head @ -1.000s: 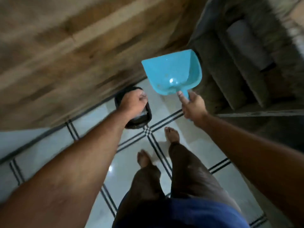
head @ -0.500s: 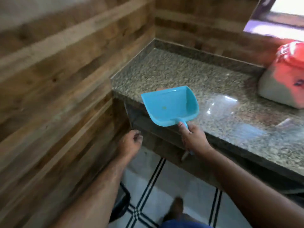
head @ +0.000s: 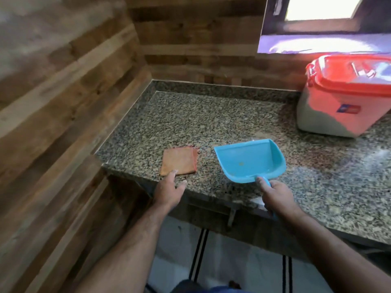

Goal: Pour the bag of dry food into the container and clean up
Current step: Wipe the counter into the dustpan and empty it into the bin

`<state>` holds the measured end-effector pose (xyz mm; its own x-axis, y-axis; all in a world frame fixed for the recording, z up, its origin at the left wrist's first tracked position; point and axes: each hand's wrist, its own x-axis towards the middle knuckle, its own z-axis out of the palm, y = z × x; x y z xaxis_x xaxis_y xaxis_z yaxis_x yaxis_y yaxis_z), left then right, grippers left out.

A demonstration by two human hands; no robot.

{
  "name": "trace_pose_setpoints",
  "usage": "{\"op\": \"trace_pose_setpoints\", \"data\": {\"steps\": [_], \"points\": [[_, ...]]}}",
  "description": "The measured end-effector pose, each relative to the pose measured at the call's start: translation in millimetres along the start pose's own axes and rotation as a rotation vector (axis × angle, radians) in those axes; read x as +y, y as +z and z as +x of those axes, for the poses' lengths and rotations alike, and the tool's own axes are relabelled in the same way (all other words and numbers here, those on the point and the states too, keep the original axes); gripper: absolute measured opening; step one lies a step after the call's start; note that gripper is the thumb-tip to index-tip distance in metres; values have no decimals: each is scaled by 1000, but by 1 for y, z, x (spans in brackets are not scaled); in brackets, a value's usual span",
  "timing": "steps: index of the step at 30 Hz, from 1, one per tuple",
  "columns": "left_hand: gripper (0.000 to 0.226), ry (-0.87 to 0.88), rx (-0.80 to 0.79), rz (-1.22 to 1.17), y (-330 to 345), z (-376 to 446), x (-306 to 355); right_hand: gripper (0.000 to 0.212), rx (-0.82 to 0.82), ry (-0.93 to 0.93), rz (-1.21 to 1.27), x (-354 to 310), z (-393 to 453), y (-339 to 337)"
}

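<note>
My right hand [head: 277, 195] grips the handle of a blue dustpan [head: 249, 160], whose pan lies over the granite counter [head: 211, 121] near its front edge. A small speck lies inside the pan. A folded orange cloth [head: 178, 160] lies flat on the counter to the left of the dustpan. My left hand [head: 169, 189] reaches over the counter's front edge with fingers spread, its fingertips touching the cloth's near edge. A clear storage container with a red lid [head: 342, 96] stands at the back right, holding pale dry food.
Wood-panelled walls [head: 63, 102] close the counter's left and back sides. A window [head: 323, 17] sits above the container. Below the counter edge is white tiled floor [head: 232, 261] with black stripes.
The view has swung up from the floor to the counter. My left hand let go of a dark round object near the floor and rose to the cloth. The dustpan came down over the counter.
</note>
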<state>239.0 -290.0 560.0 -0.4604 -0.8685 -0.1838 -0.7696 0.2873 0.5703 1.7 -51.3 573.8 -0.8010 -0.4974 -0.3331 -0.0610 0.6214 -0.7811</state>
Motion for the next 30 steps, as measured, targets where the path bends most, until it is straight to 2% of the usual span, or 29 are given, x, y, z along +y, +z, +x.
{"op": "trace_pose_setpoints", "data": {"steps": [3,7,9,11,14,16,19,22,25,30], "points": [[67,4,4,82,8,38,11,55,0,67,55,3,19,-11],[105,-17,3,236,35,103,-6,52,74,120,106,11,47,-23],[112,-57,-34,345,54,131,-12,51,106,153,112,12,62,-27],[88,-19,-51,413,61,146,1,52,149,207,113,16,76,-28],[33,74,80,180,75,184,34,55,227,287,121,14,91,-32],[25,85,78,-3,78,214,73,55,264,329,89,11,99,-36],[27,145,94,-76,87,261,145,54,308,335,-2,3,106,-44],[30,193,1,-105,113,309,206,54,358,352,-41,7,108,-51],[32,256,-251,-181,143,343,243,56,408,395,-50,15,105,-54],[63,509,-543,148,213,339,288,58,449,432,-77,21,90,-62]]}}
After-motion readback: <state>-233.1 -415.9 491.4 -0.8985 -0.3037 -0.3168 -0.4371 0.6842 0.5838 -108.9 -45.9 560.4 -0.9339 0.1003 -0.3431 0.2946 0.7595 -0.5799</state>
